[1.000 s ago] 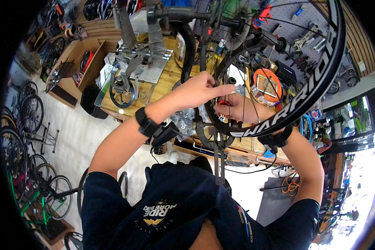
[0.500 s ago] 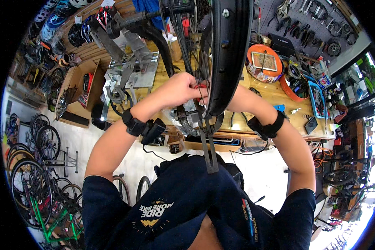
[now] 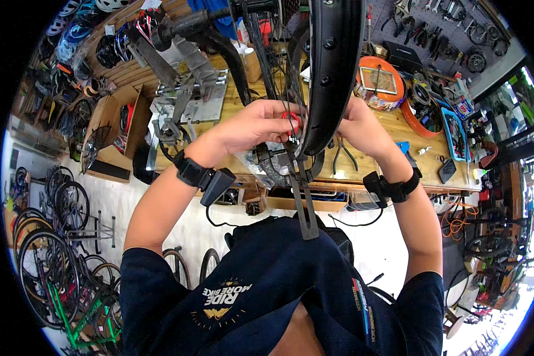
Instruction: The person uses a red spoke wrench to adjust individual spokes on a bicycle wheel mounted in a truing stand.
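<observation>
A black bicycle wheel rim (image 3: 333, 71) stands upright in a metal truing stand (image 3: 305, 204), its thin spokes running down on the left side. My left hand (image 3: 252, 126) pinches a small red spoke wrench (image 3: 291, 121) among the spokes, close to the rim's left face. On the other side, my right hand (image 3: 365, 129) is curled against the rim's right edge; its fingertips are hidden behind the rim, so what they hold cannot be made out. Pliers (image 3: 343, 159) with dark handles lie on the wooden bench (image 3: 391, 155) just below my right hand.
A second metal stand (image 3: 187, 98) and an open cardboard box (image 3: 115, 127) are at the left. Toward the right sit an orange round tin (image 3: 381, 83), an orange tray of parts (image 3: 420, 118) and a blue tray (image 3: 455, 139). Tools hang on the pegboard (image 3: 436, 38). Bicycles (image 3: 50, 261) fill the lower left.
The rim has shifted slightly right in view. My right hand has come out from behind it to the right, uncovering the pliers. The red spoke wrench shows more fully in my left hand.
</observation>
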### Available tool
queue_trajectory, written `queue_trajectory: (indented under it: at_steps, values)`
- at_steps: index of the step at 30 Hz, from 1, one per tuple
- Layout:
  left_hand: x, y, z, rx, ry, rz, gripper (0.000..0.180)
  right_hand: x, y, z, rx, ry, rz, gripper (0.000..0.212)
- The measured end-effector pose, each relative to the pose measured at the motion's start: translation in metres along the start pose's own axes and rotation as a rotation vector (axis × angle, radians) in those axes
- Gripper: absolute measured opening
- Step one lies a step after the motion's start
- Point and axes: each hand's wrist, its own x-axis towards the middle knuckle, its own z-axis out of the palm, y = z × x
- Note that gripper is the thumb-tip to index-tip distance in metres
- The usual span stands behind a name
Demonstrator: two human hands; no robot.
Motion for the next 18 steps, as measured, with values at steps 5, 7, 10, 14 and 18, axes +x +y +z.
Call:
queue_trajectory:
  at_steps: [5, 7, 10, 14, 18]
  values:
    - [0.011, -0.014, -0.022, -0.072, -0.186, 0.037, 0.035, -0.012, 0.003, -0.005, 0.014, 0.007, 0.155, 0.020]
    - [0.012, -0.014, -0.022, -0.045, -0.187, 0.048, 0.032, -0.016, 0.000, -0.005, 0.011, 0.019, 0.150, 0.020]
    - [0.010, -0.011, -0.017, -0.024, -0.100, 0.054, 0.021, -0.021, 0.000, -0.004, 0.006, 0.026, 0.161, 0.020]
    - [0.022, -0.024, -0.016, 0.399, 0.122, 0.206, 0.022, -0.021, -0.008, 0.001, -0.018, 0.007, 0.186, 0.020]
    - [0.031, -0.014, 0.002, 0.711, 0.342, 0.311, 0.039, -0.016, -0.002, 0.009, -0.047, 0.067, 0.000, 0.021]
